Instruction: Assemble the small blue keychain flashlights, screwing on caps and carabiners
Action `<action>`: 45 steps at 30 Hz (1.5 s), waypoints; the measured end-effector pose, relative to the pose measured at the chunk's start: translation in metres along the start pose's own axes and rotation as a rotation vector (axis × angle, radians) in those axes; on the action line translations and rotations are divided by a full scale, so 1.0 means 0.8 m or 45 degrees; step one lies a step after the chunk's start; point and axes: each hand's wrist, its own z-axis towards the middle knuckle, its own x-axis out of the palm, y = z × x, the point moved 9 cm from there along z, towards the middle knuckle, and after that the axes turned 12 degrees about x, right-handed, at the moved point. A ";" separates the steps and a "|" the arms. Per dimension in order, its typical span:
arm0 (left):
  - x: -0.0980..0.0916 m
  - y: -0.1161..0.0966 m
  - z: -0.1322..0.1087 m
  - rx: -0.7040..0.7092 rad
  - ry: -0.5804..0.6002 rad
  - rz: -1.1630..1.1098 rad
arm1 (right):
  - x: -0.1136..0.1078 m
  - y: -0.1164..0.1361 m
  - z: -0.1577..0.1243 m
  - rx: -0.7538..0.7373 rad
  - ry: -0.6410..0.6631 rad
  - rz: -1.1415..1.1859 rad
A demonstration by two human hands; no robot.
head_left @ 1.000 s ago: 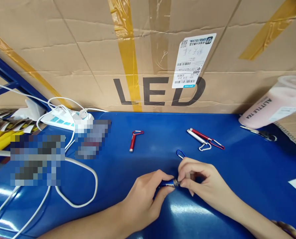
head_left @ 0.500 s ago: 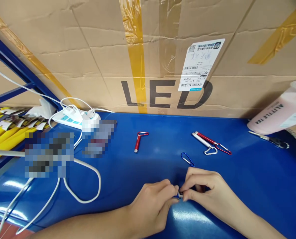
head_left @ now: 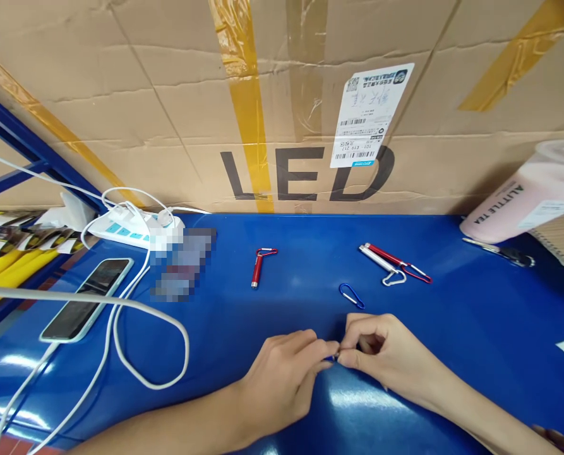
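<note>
My left hand point(head_left: 286, 376) is closed around a small blue penlight point(head_left: 330, 358), most of it hidden by the fingers. With thumb and fingertips my right hand point(head_left: 379, 347) pinches the penlight's far end, where a tiny dark and silver part shows. The two hands meet just above the blue table. Just beyond my right hand lies a loose blue carabiner point(head_left: 352, 296). Farther back are a red penlight point(head_left: 257, 270) with a red carabiner, and a silver penlight point(head_left: 380, 261) beside another red penlight point(head_left: 386, 254), each with its own clip.
A large cardboard box point(head_left: 187, 145) walls off the back. On the left are white cables point(head_left: 184, 341), a phone point(head_left: 90, 297), a power strip point(head_left: 120, 229) and yellow packaged items point(head_left: 16, 272). A pink cup point(head_left: 513, 196) and keys point(head_left: 504, 253) lie at the right.
The view has shifted slightly. My hands still grip the blue penlight, and my right fingertips have closed in, covering more of its end.
</note>
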 end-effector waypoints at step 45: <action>0.011 0.014 0.001 -0.111 0.252 -0.229 | -0.008 0.055 -0.060 -1.124 -0.509 -0.787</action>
